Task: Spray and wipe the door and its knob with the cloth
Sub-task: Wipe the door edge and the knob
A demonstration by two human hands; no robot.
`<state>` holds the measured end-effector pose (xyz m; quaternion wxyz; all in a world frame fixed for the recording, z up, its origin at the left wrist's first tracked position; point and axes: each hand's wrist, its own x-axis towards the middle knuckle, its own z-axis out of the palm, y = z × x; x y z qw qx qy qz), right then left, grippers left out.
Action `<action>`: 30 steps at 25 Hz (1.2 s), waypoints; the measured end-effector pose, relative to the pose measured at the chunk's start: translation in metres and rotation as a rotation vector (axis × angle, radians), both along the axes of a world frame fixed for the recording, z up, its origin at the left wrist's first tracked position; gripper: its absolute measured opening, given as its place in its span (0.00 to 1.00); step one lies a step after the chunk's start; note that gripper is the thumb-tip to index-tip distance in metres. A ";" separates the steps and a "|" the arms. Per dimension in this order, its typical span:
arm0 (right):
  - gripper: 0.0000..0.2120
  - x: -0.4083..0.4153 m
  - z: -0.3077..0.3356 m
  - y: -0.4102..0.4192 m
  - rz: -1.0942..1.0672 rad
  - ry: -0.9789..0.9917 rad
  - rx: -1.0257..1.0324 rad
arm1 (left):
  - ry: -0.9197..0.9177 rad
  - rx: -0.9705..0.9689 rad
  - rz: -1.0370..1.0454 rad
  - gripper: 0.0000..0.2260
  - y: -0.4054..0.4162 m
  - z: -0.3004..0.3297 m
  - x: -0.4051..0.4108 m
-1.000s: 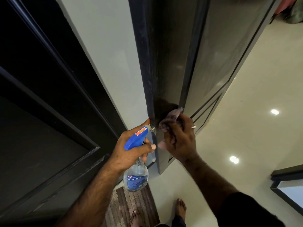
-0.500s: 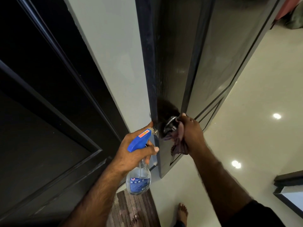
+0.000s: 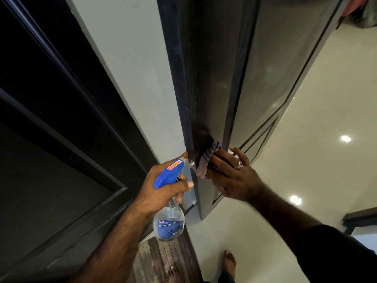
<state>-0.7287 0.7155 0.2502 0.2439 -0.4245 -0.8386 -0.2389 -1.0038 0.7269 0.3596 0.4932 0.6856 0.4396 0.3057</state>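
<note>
A dark door (image 3: 210,68) stands ajar, its edge toward me. My right hand (image 3: 232,176) presses a striped purple cloth (image 3: 206,160) against the door face where the knob sits; the cloth and hand hide the knob. Its fingers are spread and fairly straight over the cloth. My left hand (image 3: 163,190) grips a clear spray bottle (image 3: 169,221) with a blue trigger head (image 3: 167,172), just left of the door's edge, thumb tip near the latch plate (image 3: 191,164).
A dark panelled door or frame (image 3: 61,139) fills the left. A pale wall strip (image 3: 132,68) lies between it and the open door. A striped mat (image 3: 163,260) and my bare feet are below, on glossy floor tiles (image 3: 326,139).
My right hand has shifted from gripping the cloth around the knob to lying flatter over it, fingers spread. The metal knob seen half a second ago is covered again. The left hand stays put.
</note>
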 end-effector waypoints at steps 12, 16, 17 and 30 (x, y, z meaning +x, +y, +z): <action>0.21 -0.032 0.051 0.016 -0.401 1.964 -1.153 | -0.019 -0.014 -0.012 0.14 0.002 0.005 0.002; 0.23 -0.030 0.054 -0.004 -0.313 2.358 -1.394 | -0.016 -0.014 -0.009 0.14 0.002 0.004 0.002; 0.22 -0.032 0.052 -0.005 -0.347 2.316 -1.323 | -0.013 -0.019 -0.011 0.14 0.002 0.003 0.001; 0.16 -0.026 0.030 0.003 -0.091 1.130 -0.671 | -0.009 -0.020 -0.013 0.12 0.010 -0.002 -0.002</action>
